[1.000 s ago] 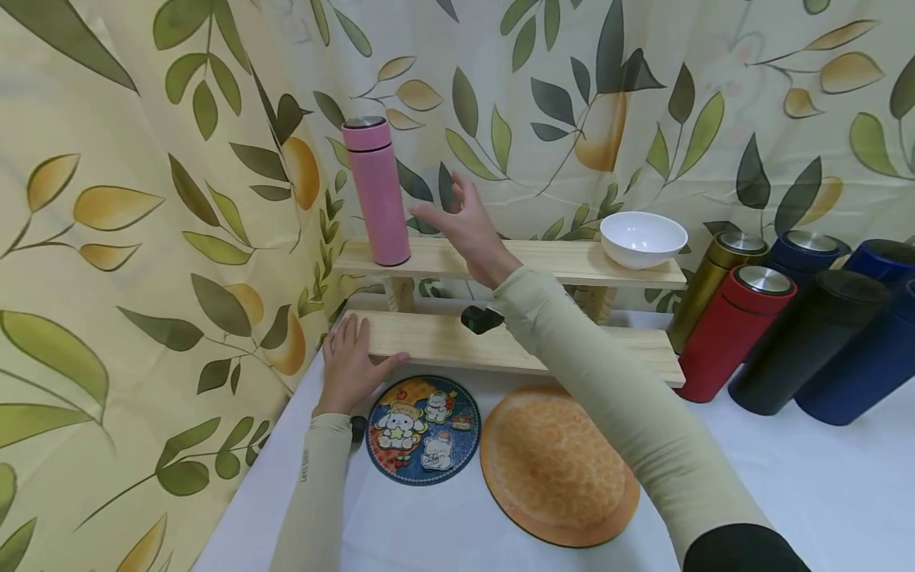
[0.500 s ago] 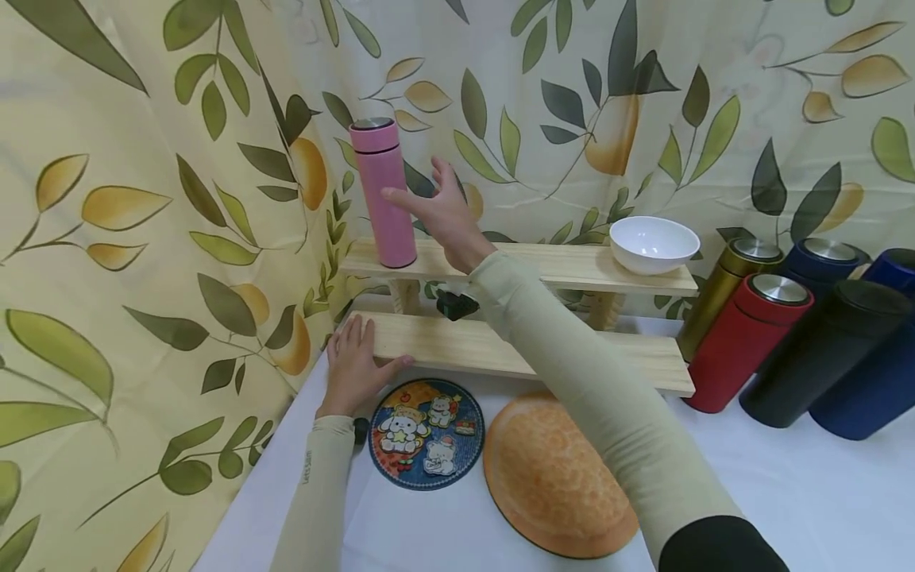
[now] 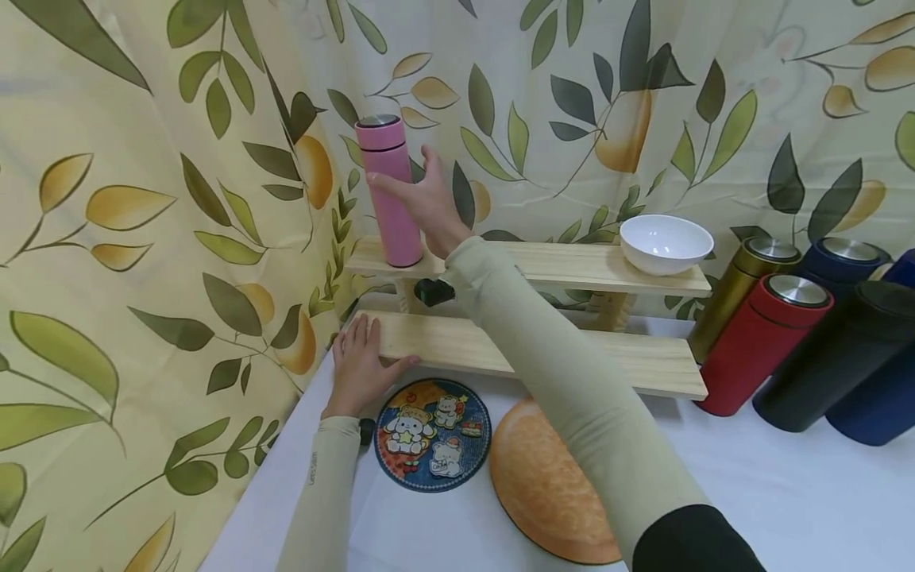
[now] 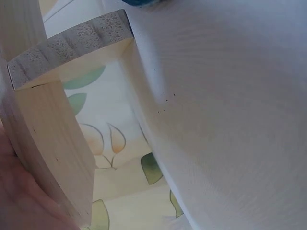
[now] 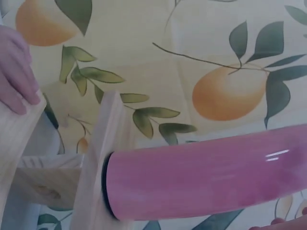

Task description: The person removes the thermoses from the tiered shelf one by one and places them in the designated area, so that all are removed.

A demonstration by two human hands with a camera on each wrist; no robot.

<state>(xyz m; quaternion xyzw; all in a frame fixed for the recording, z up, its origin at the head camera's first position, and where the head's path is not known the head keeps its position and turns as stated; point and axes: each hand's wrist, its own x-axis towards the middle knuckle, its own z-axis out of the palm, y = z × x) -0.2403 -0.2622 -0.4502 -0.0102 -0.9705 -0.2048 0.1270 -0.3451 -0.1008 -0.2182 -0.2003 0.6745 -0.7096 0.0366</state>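
Note:
A pink insulated bottle (image 3: 396,230) with a steel-topped lid stands upright at the left end of the upper wooden shelf (image 3: 550,264). My right hand (image 3: 429,205) is beside it, thumb across the bottle's front and fingers spread to its right. In the right wrist view the bottle (image 5: 201,182) lies across the picture, with fingertips just showing at the lower right corner. My left hand (image 3: 359,372) rests on the left end of the lower shelf (image 3: 457,345), fingers extended on top and thumb along the front edge. The left wrist view shows only part of that hand (image 4: 24,196) against the wood.
A white bowl (image 3: 665,245) sits at the upper shelf's right end. Right of the shelves stand a red bottle (image 3: 761,349), a gold bottle (image 3: 736,298), a black bottle (image 3: 829,357) and blue ones. A round cartoon mat (image 3: 465,469) and a brown round mat (image 3: 543,485) lie in front.
My right hand has moved left to the pink bottle, its thumb passing over the bottle's front. The left hand stays on the lower shelf. The bottle stands where it was.

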